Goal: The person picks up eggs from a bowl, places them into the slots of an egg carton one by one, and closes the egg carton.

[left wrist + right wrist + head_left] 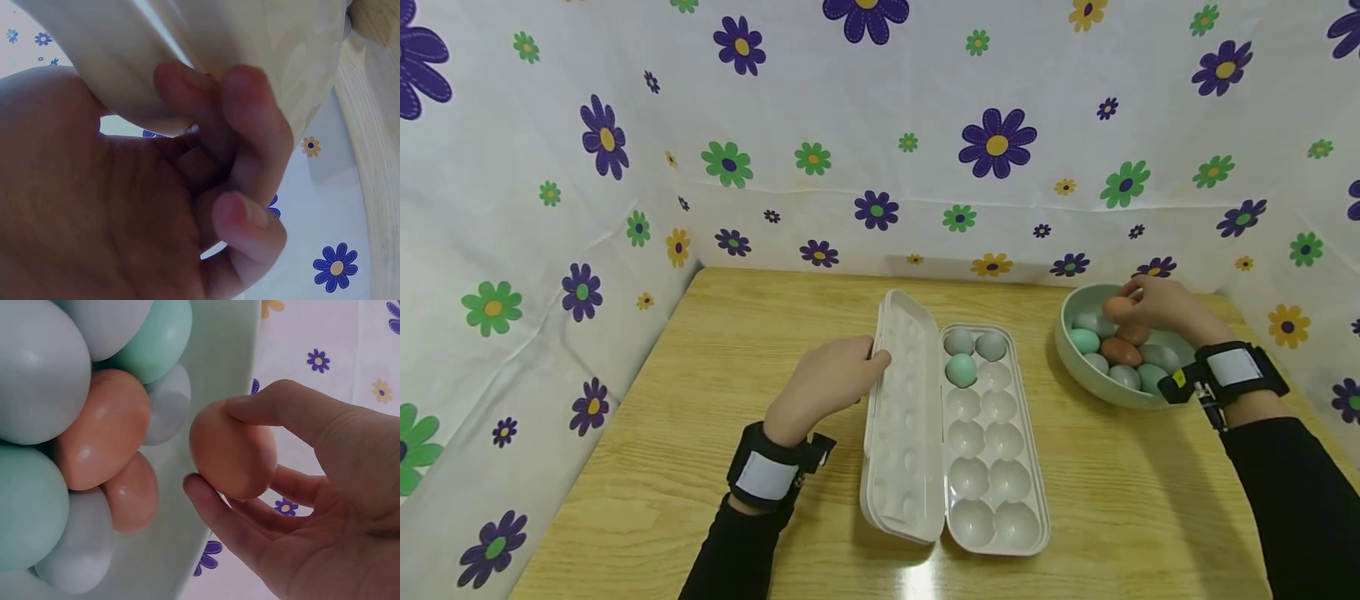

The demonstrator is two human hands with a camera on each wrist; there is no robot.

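A white egg carton (995, 450) stands with its lid (904, 417) raised on the left. My left hand (829, 379) grips the lid's outer edge, thumb on the inside; the left wrist view shows curled fingers (256, 119) against its outer face. Two grey eggs (974, 343) fill the carton's far row, and a mint egg (961, 370) sits in the left cup of the second row. Over the green bowl (1105, 386), my right hand (1167, 307) pinches a brown egg (232, 450) between thumb and fingers. Several grey, mint and brown eggs (103, 428) lie in that bowl.
Both carton and bowl rest on a wooden table (722, 350), with the bowl at the far right. A white cloth with printed flowers (820, 100) hangs behind the table and along its sides.
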